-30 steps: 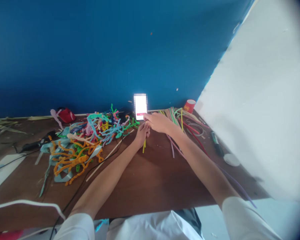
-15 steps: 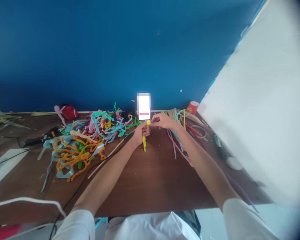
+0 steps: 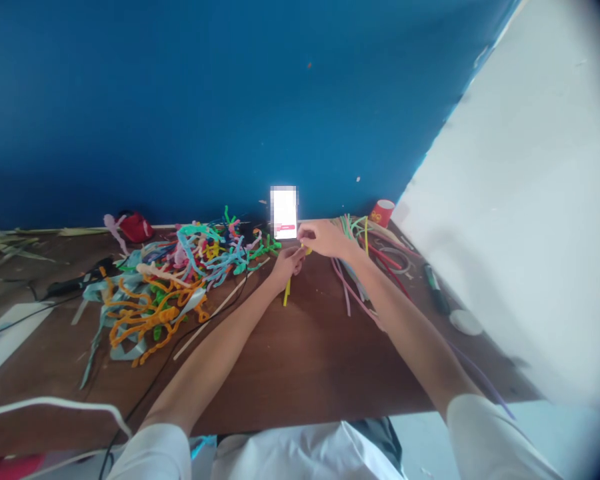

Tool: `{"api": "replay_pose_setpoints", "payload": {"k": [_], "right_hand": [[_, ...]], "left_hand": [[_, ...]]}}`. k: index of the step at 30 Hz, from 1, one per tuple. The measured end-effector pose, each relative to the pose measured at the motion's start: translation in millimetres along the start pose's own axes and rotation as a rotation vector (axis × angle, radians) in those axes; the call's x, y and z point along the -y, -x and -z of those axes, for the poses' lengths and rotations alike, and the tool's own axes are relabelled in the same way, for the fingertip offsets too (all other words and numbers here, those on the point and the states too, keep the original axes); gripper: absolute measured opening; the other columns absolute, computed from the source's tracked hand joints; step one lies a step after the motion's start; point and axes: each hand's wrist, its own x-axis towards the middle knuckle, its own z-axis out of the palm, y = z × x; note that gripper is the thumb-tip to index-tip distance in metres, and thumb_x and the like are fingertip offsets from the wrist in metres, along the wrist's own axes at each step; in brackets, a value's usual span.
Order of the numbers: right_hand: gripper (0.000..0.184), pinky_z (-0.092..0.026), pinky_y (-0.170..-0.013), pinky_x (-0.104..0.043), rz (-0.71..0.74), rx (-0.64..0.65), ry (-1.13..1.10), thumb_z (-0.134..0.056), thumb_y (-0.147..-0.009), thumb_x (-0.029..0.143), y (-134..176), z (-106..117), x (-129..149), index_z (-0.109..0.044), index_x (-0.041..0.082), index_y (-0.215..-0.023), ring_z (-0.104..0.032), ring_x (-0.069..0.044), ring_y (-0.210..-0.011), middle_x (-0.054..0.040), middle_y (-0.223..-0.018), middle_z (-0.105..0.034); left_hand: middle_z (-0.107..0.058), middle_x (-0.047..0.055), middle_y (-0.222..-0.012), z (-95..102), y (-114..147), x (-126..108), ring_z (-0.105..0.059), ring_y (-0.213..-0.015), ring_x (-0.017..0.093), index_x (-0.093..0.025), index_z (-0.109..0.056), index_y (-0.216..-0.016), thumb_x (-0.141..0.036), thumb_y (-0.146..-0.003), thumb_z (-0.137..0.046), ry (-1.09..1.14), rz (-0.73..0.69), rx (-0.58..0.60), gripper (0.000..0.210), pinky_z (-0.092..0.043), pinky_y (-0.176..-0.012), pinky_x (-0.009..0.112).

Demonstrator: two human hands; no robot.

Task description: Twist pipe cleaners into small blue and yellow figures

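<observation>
My left hand (image 3: 286, 265) is closed around yellow pipe cleaners (image 3: 287, 292), whose straight ends hang below the fist. At their upper end, my right hand (image 3: 320, 238) pinches the yellow part with thumb and fingertips. Both hands meet just in front of the lit phone (image 3: 283, 213), and the fingers hide most of the yellow top. A heap of bent, fuzzy pipe cleaners (image 3: 170, 311) in many colours lies left of my left hand. Under and beside my right forearm lies a bundle of long straight pipe cleaners (image 3: 349, 293).
A red paper cup (image 3: 382, 213) stands by the white wall, near a roll of clear tape (image 3: 397, 261). A green-and-black marker (image 3: 436, 290) and a white disc (image 3: 465, 323) lie at right. A thin stick (image 3: 215, 317) and black cable cross the table (image 3: 280, 373) at left.
My right hand has moved in to the left and now pinches the yellow top, which showed as a rounded knob before. My left hand stays closed, slightly turned.
</observation>
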Motion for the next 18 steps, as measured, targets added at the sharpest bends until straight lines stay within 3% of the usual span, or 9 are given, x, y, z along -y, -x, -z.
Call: {"api": "replay_pose_setpoints", "payload": {"k": [2, 6, 13, 18], "right_hand": [[0.015, -0.034, -0.064, -0.027, 0.039, -0.04, 0.117, -0.051, -0.079, 0.014, 1, -1, 11, -0.065, 0.02, -0.078, -0.054, -0.014, -0.07, -0.0025, -0.078, -0.067], [0.018, -0.034, -0.066, -0.028, 0.039, -0.061, 0.147, -0.051, -0.079, 0.014, 1, -9, 19, -0.068, 0.02, -0.081, -0.056, -0.016, -0.072, -0.0031, -0.081, -0.07], [0.022, -0.038, -0.07, -0.028, 0.045, -0.054, 0.028, -0.051, -0.073, 0.013, 0, -18, 16, -0.072, 0.018, -0.078, -0.059, -0.017, -0.073, -0.0049, -0.078, -0.071], [0.013, -0.04, -0.068, -0.027, 0.029, -0.081, -0.142, -0.053, -0.072, 0.014, -2, -24, 9, -0.066, 0.017, -0.075, -0.058, -0.015, -0.071, -0.0033, -0.075, -0.068]], "left_hand": [[-0.03, -0.009, -0.044, -0.6, 0, 2, -0.029, -0.034, 0.003, -0.017, -0.046, -0.061, -0.045, -0.077, -0.067, 0.048, -0.038, -0.029, 0.039, -0.019, -0.037, 0.019], [-0.031, -0.009, -0.049, 1.7, 1, 5, -0.031, -0.037, 0.003, -0.018, -0.043, -0.064, -0.039, -0.079, -0.066, 0.203, -0.051, -0.044, 0.035, -0.022, -0.039, 0.018], [-0.031, -0.008, -0.056, 8.2, -1, 4, -0.033, -0.044, 0.004, -0.018, -0.042, -0.071, -0.028, -0.078, -0.066, 0.468, -0.019, -0.071, 0.027, -0.027, -0.043, 0.017], [-0.03, -0.006, -0.057, 13.5, -1, 0, -0.033, -0.045, 0.005, -0.017, -0.047, -0.075, -0.027, -0.083, -0.06, 0.585, 0.004, 0.003, 0.018, -0.03, -0.045, 0.018]]}}
